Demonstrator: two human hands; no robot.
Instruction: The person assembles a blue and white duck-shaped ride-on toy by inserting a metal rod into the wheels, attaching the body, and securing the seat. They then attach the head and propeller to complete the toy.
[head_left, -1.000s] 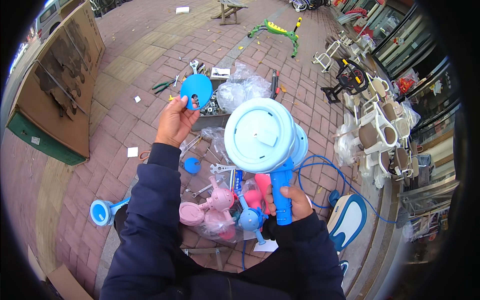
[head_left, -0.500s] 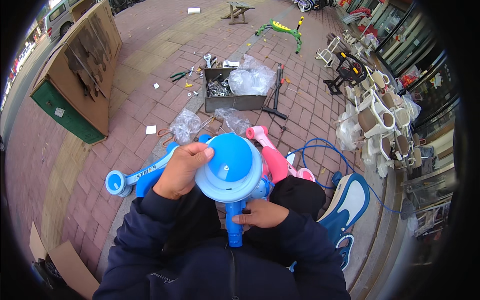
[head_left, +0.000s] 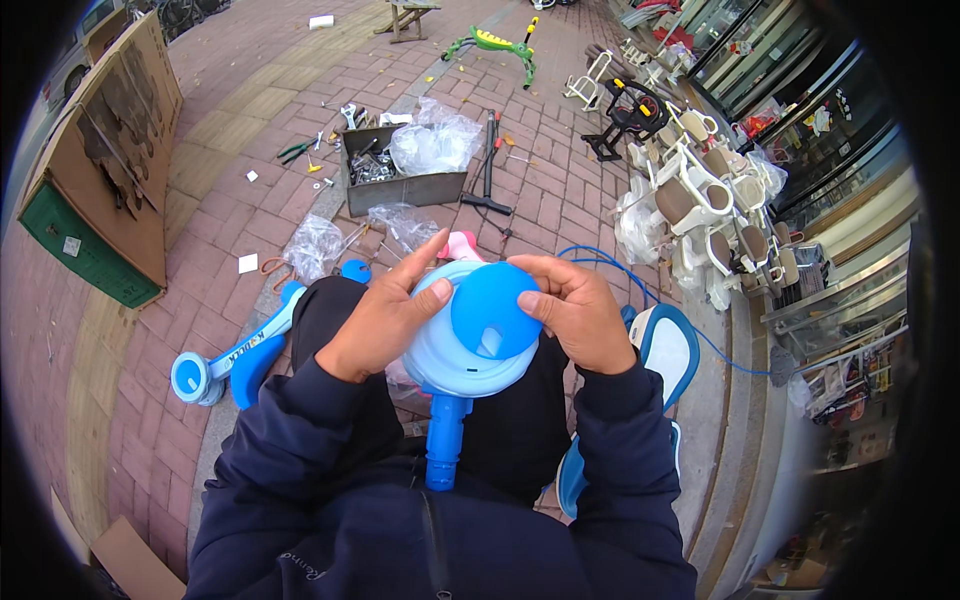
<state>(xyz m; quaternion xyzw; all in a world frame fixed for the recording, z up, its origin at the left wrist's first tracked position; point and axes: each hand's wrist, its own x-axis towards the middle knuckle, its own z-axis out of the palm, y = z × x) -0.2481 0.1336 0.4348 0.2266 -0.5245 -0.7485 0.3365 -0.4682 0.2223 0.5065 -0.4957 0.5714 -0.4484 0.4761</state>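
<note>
A light-blue round plastic part [head_left: 440, 355], like a wheel or ring, sits above my lap. A darker blue tube [head_left: 446, 445] sticks out from it toward me. My left hand [head_left: 385, 325] grips its left side, thumb on the top face and index finger extended. A bright blue disc-like cap [head_left: 495, 318] with a pale spot near its lower edge lies tilted over the part's right side. With thumb and fingers, my right hand [head_left: 580, 312] pinches the cap's right edge. The underside of the round part is hidden.
A light-blue scooter-like frame [head_left: 255, 345] lies on the left. Ahead stands a metal toolbox [head_left: 405, 190] with hardware and plastic wrap, beside a black pump [head_left: 488, 175]. A large carton [head_left: 100, 190] stands far left; white-and-brown seats [head_left: 690, 200] crowd the right.
My right hand has left the tube and now pinches the cap's right edge. The cap has shifted right and tilted. My left thumb has come off the cap onto the round part. The view has shifted right.
</note>
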